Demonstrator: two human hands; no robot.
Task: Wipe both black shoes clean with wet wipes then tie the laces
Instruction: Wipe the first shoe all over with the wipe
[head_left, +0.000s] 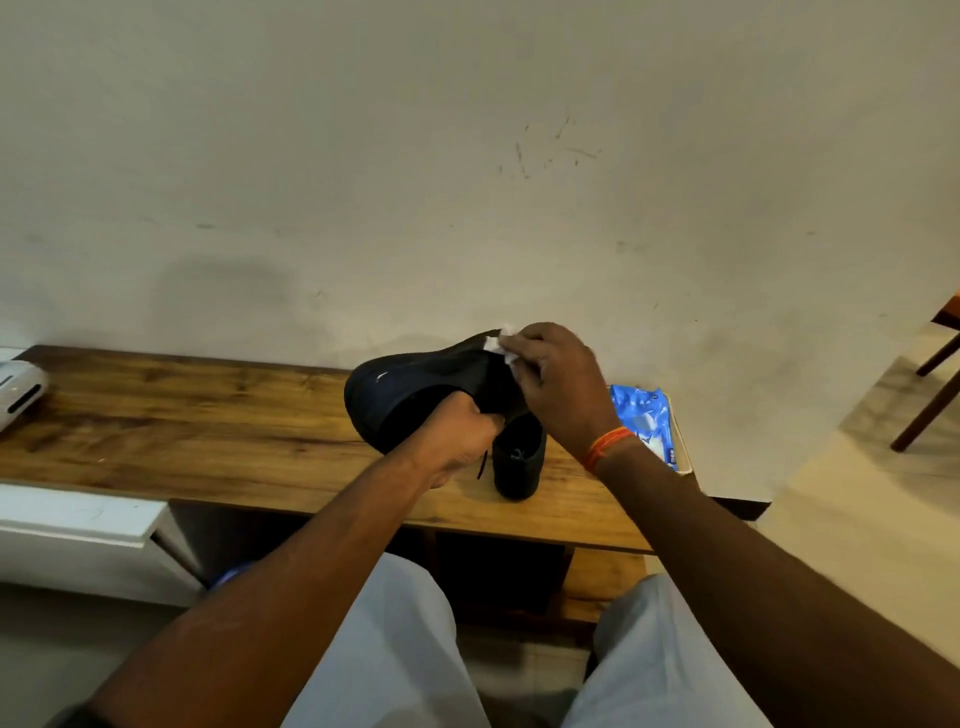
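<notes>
Your left hand (457, 431) grips one black shoe (415, 389) above the wooden bench (208, 431); your right hand (556, 379) presses a white wipe (500, 347) against it.

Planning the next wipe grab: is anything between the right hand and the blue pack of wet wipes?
Nothing visible blocks it. The blue pack of wet wipes lies just beyond the right hand, whose fingers pinch a white wipe against the held black shoe.
</notes>
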